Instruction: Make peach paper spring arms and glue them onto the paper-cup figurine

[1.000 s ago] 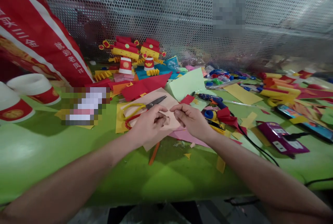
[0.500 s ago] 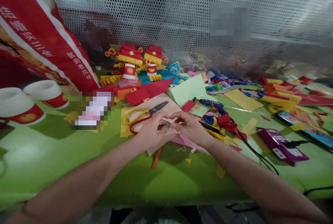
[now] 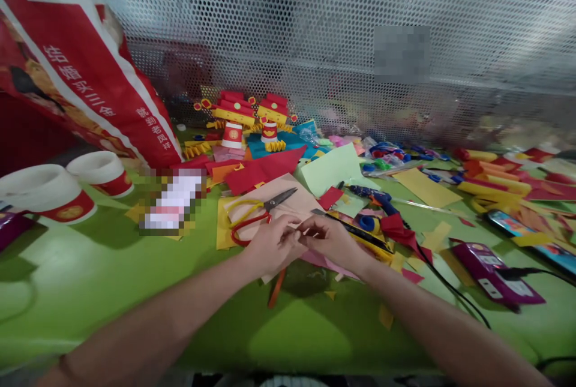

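In the head view, the person's left hand [image 3: 272, 247] and right hand [image 3: 332, 242] meet over the near middle of a green table [image 3: 117, 291]. The fingers of both are curled inward, thumbs and fingertips drawn together; whether a small piece is pinched between them cannot be told.

Beneath and beyond the hands lies a peach sheet [image 3: 303, 204], partly hidden by them. Scissors [image 3: 279, 197] with one yellow and one red handle rest on it, blades pointing far and right, the red handle just beside the left hand. An orange strip [image 3: 278, 288] lies on the near side of the hands, and a pink sheet [image 3: 328, 263] shows under the right hand. To the right of that hand is a long black and yellow item [image 3: 363, 234], with a blue glue gun [image 3: 373, 196] farther off.

Farther away, a folded pale green sheet [image 3: 333, 168] stands partly raised beside a red sheet [image 3: 270, 171]. Two red and yellow paper figures [image 3: 234, 116] stand at the far side, and two cups [image 3: 45, 192] at the left.
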Demonstrator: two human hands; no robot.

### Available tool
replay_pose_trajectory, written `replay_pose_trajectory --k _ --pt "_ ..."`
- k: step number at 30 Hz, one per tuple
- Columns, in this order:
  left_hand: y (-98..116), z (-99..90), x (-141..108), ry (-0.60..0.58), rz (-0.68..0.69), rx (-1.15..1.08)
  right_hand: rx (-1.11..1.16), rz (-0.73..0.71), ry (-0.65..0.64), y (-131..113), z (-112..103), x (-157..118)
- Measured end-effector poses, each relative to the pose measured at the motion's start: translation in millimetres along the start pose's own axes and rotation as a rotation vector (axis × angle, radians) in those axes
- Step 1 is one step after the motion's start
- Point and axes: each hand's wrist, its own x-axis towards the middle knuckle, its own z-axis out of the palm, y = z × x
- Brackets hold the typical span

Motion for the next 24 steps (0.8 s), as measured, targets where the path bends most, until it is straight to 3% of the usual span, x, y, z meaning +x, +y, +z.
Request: replay_pose_trajectory --k 5,13,24 --pt "-3.3 1.2 0.9 -0.016 -0.034 -0.079 0.002 0.016 0.029 -2.4 3.5 1.3" --pt "-5.7 2.1 2.0 -0.033 -0.083 -0.028 -0.005 0.049 0.008 -8.4 3.4 0.4" --pt "-2.0 0.5 1.8 -0.065 -0.117 -0.165 -0.056 0.017 -0.084 -8.0 0.5 0.0"
